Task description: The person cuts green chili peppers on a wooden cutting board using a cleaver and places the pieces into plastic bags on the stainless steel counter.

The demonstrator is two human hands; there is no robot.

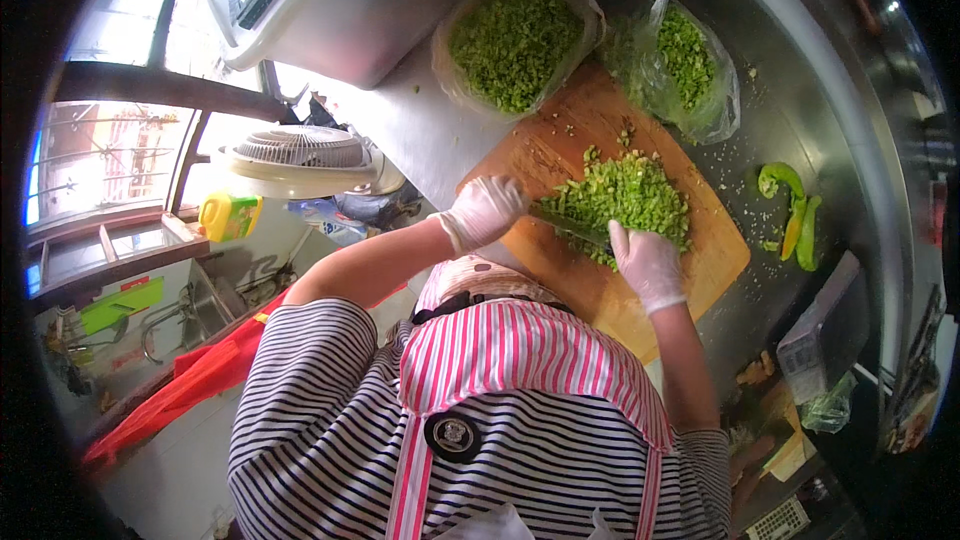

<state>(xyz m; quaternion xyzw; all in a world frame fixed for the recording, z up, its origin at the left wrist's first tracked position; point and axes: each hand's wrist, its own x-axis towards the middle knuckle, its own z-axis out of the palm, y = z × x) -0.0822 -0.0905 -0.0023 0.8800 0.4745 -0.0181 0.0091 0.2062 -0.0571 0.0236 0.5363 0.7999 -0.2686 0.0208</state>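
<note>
A wooden cutting board (720, 240) lies on the steel counter, with a heap of chopped green peppers (630, 185) on it. My left hand (488, 212), in a thin clear glove, is closed round the handle end of a kitchen knife (570, 225). Its dark blade runs along the near side of the heap, partly covered by green bits. At the blade's other end, my right hand (648, 265), also gloved, is closed with the thumb by the tip. The fingers under it are mostly hidden.
Beyond the board stand a plastic-lined container of chopped greens (515, 45) and a clear bag of more (690, 65). Whole green peppers (800, 225) lie right of the board, among scattered seeds. A fan (300, 150) and a yellow jug (230, 217) are at left.
</note>
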